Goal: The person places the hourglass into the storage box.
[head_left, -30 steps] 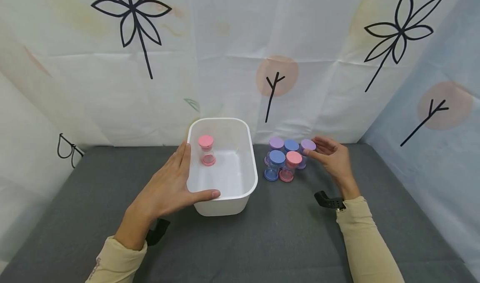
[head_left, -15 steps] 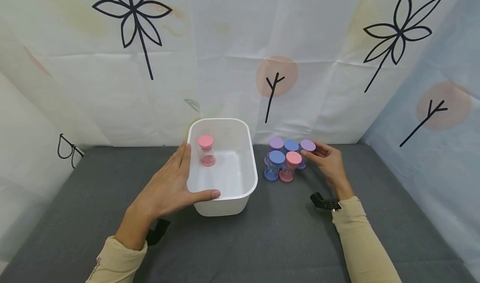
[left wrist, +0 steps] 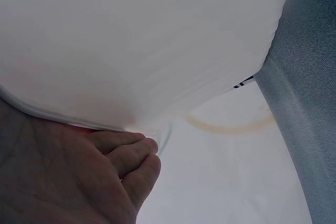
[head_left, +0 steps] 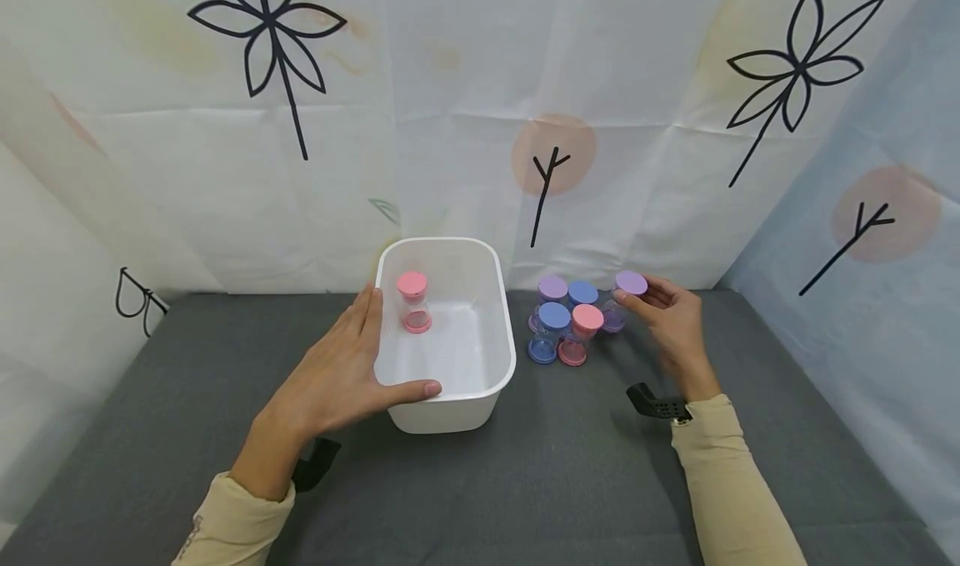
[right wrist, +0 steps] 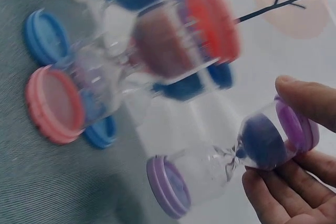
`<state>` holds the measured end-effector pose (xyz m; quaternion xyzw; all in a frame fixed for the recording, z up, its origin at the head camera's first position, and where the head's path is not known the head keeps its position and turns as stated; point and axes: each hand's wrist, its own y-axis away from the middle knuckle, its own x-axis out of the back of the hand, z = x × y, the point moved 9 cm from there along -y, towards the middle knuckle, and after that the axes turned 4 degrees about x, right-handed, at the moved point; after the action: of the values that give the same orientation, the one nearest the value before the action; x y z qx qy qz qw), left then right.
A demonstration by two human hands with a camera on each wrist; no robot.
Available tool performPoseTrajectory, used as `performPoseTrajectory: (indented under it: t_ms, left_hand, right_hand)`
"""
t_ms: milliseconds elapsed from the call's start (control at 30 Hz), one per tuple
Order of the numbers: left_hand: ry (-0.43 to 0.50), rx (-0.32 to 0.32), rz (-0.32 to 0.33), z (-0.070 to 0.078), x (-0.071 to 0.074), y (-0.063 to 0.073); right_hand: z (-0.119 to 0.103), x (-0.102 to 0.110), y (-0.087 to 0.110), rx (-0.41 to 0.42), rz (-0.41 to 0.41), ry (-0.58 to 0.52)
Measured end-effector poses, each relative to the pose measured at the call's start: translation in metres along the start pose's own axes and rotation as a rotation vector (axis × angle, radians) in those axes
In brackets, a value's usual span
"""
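Note:
My right hand (head_left: 675,324) pinches a purple-capped sand timer (right wrist: 262,140) between thumb and fingers near its upper cap. In the right wrist view the timer tilts, purple sand in its upper bulb. My left hand (head_left: 330,374) rests along the left side of a white plastic bin (head_left: 450,416), fingers straight and thumb over the near rim. In the left wrist view the fingers (left wrist: 131,156) lie against the bin's outer wall. A pink sand timer (head_left: 413,302) stands inside the bin, towards the far left.
Right of the bin, several sand timers cluster: a front blue one (head_left: 550,333), a pink one (head_left: 581,335), a purple one (head_left: 552,288) and a rear blue one (head_left: 582,292). The dark grey cloth (head_left: 540,483) meets a patterned white backdrop (head_left: 450,132) behind.
The right hand has taken hold of the purple sand timer and drawn it right and slightly up, away from the cluster. The left hand and bin have stayed in place.

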<state>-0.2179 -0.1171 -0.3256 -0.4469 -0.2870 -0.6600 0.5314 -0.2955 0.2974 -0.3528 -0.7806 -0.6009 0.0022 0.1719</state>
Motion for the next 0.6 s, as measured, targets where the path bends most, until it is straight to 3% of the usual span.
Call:
performPoseTrajectory:
  t_ms: [267, 600]
  left_hand:
    - [-0.001, 0.011, -0.014, 0.0, -0.001, 0.0]
    - [-0.008, 0.012, -0.013, 0.0, -0.001, -0.001]
  right_hand:
    - [-0.037, 0.008, 0.005, 0.075, 0.065, -0.104]
    - [-0.086, 0.004, 0.021, 0.236, 0.017, -0.254]
